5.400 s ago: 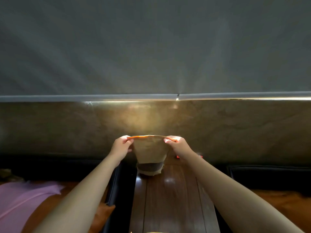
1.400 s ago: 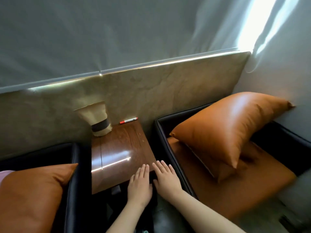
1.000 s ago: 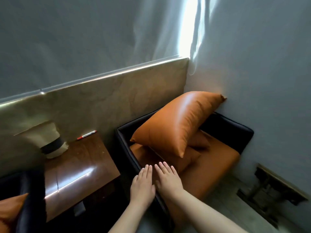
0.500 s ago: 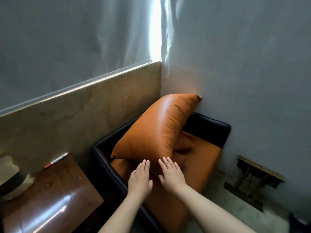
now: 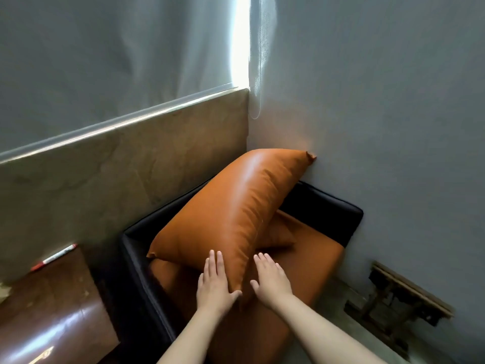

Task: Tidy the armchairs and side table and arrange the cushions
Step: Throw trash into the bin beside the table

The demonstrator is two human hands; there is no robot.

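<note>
The large orange leather cushion (image 5: 236,211) lies tilted across the black armchair (image 5: 328,206), its far corner touching the wall, over a smaller cushion (image 5: 278,233). Both hands are spread flat-fingered at its near corner: the left hand (image 5: 214,285) rests on it, the right hand (image 5: 271,281) just beside. A marker (image 5: 53,257) lies on the wooden surface (image 5: 52,298) to the left.

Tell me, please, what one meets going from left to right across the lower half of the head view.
Red-and-white marker → black armchair side → left hand → right hand → wooden fitting on the floor.
</note>
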